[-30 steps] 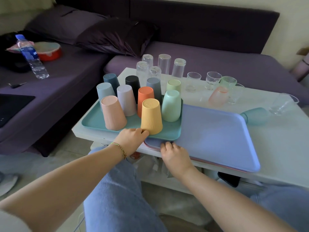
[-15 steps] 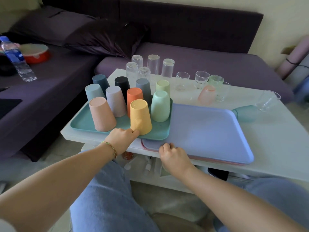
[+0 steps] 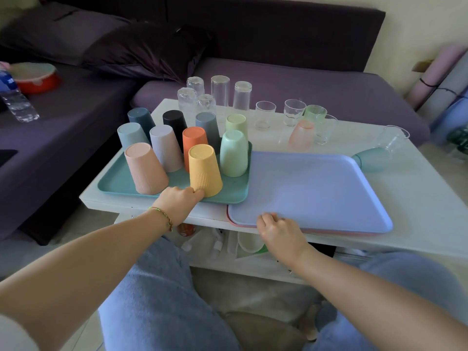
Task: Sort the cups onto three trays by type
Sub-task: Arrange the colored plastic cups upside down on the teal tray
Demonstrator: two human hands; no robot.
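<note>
1. The left hand (image 3: 181, 201) is curling its fingers around the near rim of the teal tray (image 3: 114, 183), knuckles just touching the base of the yellow cup (image 3: 205, 171).
2. The right hand (image 3: 278, 230) is gripping the near edge of the lavender tray (image 3: 316, 193), fingertips hooking over its rim. The lavender tray is lying on a pink tray (image 3: 354, 233), of which only a thin edge is showing.
3. The step in hand is probably separating and placing the trays, since the teal tray's right end is overlapping the lavender one.
4. Ten ribbed, matte plastic cups are standing upside down and close together on the teal tray, the peach cup (image 3: 145, 169) nearest the front left.
5. They are tapering and top-light, so the person should be sliding the teal tray flat and slowly rather than lifting one end; a jolt could be toppling the yellow cup at the rim.
6. The trays are looking smooth and shallow-lipped, likely gliding easily on the white tabletop (image 3: 417, 193), so a light pull should be enough.
7. Unsorted pieces are waiting behind: tall clear glasses (image 3: 220, 92) upside down, short clear glasses (image 3: 265, 114) upright, a frosted pink cup (image 3: 301, 134), and a frosted teal cup (image 3: 372, 159) lying on its side just beyond the lavender tray's far corner.
</note>
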